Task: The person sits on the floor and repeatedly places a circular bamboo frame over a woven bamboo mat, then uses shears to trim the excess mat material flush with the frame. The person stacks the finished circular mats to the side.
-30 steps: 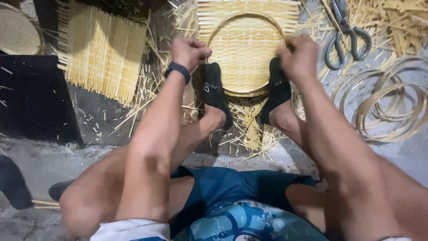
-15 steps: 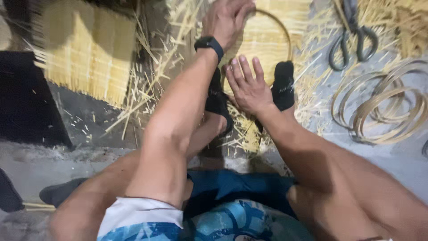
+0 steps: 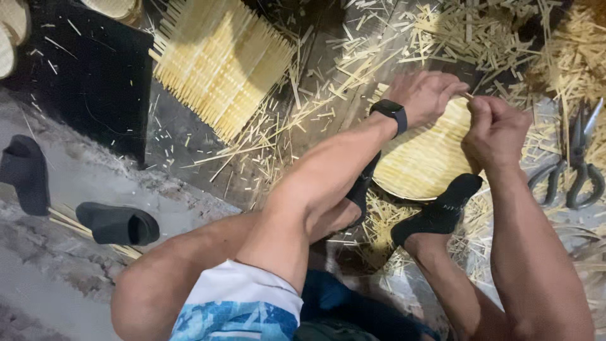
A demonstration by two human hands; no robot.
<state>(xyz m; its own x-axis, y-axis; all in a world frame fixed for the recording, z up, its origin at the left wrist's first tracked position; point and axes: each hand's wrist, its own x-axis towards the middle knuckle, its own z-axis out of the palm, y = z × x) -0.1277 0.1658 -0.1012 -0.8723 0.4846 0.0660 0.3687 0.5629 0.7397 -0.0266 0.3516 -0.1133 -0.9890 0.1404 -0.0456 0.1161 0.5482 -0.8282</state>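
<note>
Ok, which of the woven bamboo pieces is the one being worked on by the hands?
The round woven tray, pinned under the socked feet, with the left hand and right hand at its far rim. The square woven mat lies untouched to the left.

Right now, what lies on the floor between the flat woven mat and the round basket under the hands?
In the head view, loose bamboo splints lie scattered on the dark floor between the woven mat and the round basket.

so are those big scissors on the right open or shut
Open: the scissors lie flat among bamboo scraps, their two handle loops spread apart.
</note>
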